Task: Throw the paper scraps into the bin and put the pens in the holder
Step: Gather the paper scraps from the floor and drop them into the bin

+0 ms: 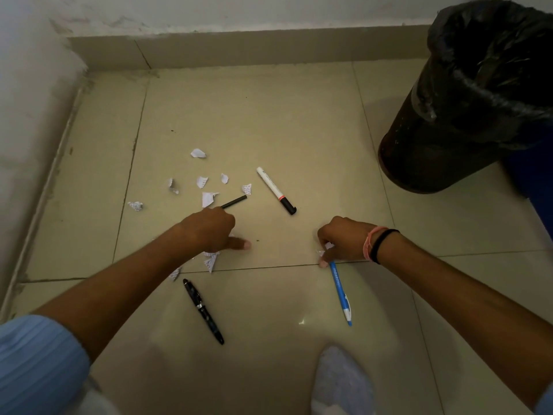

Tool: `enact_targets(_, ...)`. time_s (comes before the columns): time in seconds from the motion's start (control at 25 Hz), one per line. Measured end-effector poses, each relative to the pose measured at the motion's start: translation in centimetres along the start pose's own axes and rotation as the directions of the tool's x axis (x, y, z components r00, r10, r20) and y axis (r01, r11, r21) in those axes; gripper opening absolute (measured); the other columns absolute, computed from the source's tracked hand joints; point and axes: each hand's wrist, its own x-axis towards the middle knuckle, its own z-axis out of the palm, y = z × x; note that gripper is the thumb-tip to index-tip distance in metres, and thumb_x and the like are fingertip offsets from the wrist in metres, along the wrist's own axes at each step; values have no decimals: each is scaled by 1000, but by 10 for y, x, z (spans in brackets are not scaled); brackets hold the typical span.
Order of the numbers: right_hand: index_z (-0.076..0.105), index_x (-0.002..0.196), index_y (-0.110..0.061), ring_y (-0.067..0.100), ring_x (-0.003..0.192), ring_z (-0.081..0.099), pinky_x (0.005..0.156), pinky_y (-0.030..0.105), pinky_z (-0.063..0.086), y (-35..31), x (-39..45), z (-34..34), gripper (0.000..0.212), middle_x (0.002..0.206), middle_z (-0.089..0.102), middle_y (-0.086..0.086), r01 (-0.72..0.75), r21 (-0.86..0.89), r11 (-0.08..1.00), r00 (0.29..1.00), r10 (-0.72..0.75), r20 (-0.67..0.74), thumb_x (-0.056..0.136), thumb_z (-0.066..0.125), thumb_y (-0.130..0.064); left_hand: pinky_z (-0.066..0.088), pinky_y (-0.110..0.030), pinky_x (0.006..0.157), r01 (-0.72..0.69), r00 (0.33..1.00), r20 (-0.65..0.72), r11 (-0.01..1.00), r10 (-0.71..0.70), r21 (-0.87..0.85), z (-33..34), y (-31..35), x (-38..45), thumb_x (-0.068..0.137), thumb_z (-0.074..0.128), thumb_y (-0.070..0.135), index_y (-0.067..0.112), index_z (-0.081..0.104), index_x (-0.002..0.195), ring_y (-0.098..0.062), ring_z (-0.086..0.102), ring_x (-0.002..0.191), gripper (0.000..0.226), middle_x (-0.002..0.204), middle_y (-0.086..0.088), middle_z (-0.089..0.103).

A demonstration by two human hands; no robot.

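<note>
Several white paper scraps (pixel 207 199) lie on the tiled floor ahead of me. My left hand (pixel 211 229) is closed over a thin black pen (pixel 235 202) that sticks out past the knuckles, with more scraps (pixel 210 262) under it. My right hand (pixel 344 239) pinches a paper scrap (pixel 324 248) at the floor, its fingers touching the top of a blue pen (pixel 341 293). A white marker with a black cap (pixel 276 190) lies between the hands, farther off. A black fountain pen (pixel 203 311) lies near me. The black bin (pixel 460 115) stands at the right. No pen holder is in view.
The wall and skirting (pixel 239 49) close the far side, and another wall runs along the left. A blue object (pixel 535 187) sits behind the bin at the right edge. My foot in a pale shoe (pixel 338 381) is at the bottom.
</note>
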Motion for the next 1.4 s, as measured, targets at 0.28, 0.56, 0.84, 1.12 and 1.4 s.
enact_targets(0.28,56,67,-15,18,66,57,65,28,46,-7,11,-5,26,75,61,7,152,45,987,988,-152,-17,89,66,-20,50,-36,77,0,983,185,998,-11,62,12,-20,-1,96,57,53,6,58,112,-26,60,95,50,105,-9,58)
enact_targets(0.56,54,60,-16,7,57,45,60,22,41,-18,18,-11,26,62,52,-2,136,310,941,977,-77,-197,83,65,-13,51,-35,64,9,996,85,941,21,-338,9,-43,-14,86,55,39,8,53,66,-30,62,69,36,74,-14,60)
enact_targets(0.84,55,62,-17,3,59,54,61,13,42,-42,25,-6,24,67,59,-9,199,455,868,933,-27,-358,75,73,-6,37,-22,45,-14,998,-41,498,-44,-867,-7,-62,-35,86,65,2,7,50,66,-15,48,54,26,70,-6,74)
enact_targets(1.12,72,116,-17,12,89,62,78,17,43,-105,49,5,30,102,73,8,387,389,836,911,-279,-305,88,73,-24,42,-21,46,77,995,96,744,-17,-664,14,-90,-41,92,66,12,19,63,107,-16,52,61,16,80,-8,68)
enact_targets(1.4,71,117,-13,29,99,64,82,28,46,-155,79,13,27,103,68,16,502,78,861,856,-481,-191,91,67,-17,53,-38,84,-127,992,-27,970,124,-209,52,-97,-33,91,69,23,19,64,112,-24,61,101,22,110,-5,64)
